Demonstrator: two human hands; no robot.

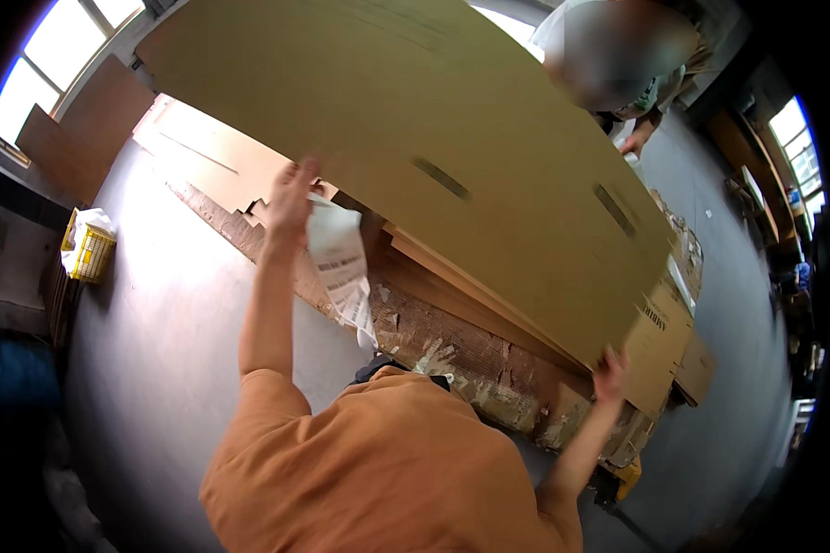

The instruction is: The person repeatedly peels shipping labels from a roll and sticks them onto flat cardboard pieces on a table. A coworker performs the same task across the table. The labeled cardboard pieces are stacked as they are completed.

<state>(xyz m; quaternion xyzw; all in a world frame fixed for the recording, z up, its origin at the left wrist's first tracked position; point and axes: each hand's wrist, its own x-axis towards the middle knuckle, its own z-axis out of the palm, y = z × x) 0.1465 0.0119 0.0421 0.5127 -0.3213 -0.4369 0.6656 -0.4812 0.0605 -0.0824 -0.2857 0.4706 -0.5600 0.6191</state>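
Observation:
A large brown cardboard sheet (pixel 452 120) with two slot cut-outs is raised and tilted over a stack of flat cardboard (pixel 452 304). My left hand (pixel 290 198) grips the sheet's near left edge, arm stretched upward. A white printed paper (pixel 341 267) hangs just below that hand; I cannot tell whether the hand holds it too. My right hand (pixel 609 373) holds the sheet's lower right corner. The stack rests on a worn wrapped base (pixel 489 369) with torn tape.
Another person stands at the far right behind the sheet, one hand (pixel 636 140) near its far edge. A yellow basket (pixel 90 251) with white material sits at left on the grey floor (pixel 175 350). More brown boards (pixel 83 129) lean below the windows. Shelving lines the right wall.

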